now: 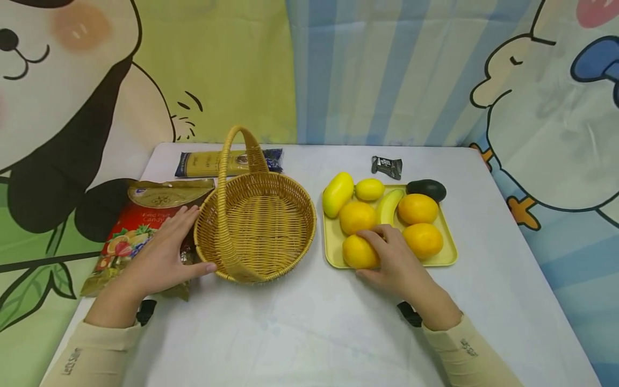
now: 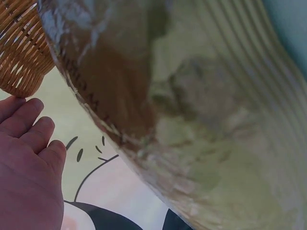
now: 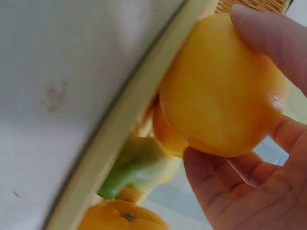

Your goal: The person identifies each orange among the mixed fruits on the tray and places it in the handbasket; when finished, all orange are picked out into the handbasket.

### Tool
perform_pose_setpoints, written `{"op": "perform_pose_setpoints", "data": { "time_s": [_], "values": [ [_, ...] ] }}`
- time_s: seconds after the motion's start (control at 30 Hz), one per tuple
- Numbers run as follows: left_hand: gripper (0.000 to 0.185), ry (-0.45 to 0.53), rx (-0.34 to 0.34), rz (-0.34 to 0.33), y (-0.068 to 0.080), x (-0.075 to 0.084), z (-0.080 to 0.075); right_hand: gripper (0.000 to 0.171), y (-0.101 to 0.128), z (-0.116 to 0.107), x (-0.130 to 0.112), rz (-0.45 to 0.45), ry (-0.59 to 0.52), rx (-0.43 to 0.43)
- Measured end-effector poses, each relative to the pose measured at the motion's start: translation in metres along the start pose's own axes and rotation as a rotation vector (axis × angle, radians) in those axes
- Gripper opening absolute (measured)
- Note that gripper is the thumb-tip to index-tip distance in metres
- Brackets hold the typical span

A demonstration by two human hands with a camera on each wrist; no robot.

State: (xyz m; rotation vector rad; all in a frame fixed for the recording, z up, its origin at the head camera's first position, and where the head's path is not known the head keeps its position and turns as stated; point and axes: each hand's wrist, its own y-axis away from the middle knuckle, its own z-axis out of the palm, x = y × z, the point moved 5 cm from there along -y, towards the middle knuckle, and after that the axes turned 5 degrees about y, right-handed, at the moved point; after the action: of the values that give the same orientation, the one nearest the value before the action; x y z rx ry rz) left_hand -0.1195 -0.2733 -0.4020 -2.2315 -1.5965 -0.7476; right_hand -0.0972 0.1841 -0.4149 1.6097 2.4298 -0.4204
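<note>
My right hand (image 1: 400, 264) grips an orange (image 1: 359, 252) at the front left corner of a yellow tray (image 1: 332, 244). Thumb and fingers curl round this orange (image 3: 218, 86) in the right wrist view. Several more oranges (image 1: 358, 217) lie on the tray, along with a banana (image 1: 388, 207). Left of the tray stands a wicker basket (image 1: 261, 231) with a tall handle, nothing inside it. Fingers extended, my left hand (image 1: 162, 258) rests against the basket's left side, over a red and gold candy bag (image 1: 127, 231). The bag (image 2: 192, 120) fills much of the left wrist view.
A mango (image 1: 338, 194), a lemon (image 1: 369, 189) and a dark avocado-like fruit (image 1: 426, 190) lie at the tray's back. Behind it is a small black wrapped packet (image 1: 387, 167). A long yellow and blue pasta packet (image 1: 203, 164) lies behind the basket.
</note>
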Motion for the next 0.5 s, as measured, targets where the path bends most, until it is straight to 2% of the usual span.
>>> {"op": "perform_pose_setpoints", "data": {
  "time_s": [0.33, 0.5],
  "values": [
    [0.125, 0.009, 0.007, 0.001, 0.001, -0.001, 0.001, 0.082, 0.002, -0.023, -0.006, 0.007, 0.011, -0.092],
    [0.126, 0.005, 0.01, -0.001, 0.001, -0.001, 0.0, 0.08, 0.002, -0.035, -0.007, 0.004, 0.016, -0.083]
  ]
}}
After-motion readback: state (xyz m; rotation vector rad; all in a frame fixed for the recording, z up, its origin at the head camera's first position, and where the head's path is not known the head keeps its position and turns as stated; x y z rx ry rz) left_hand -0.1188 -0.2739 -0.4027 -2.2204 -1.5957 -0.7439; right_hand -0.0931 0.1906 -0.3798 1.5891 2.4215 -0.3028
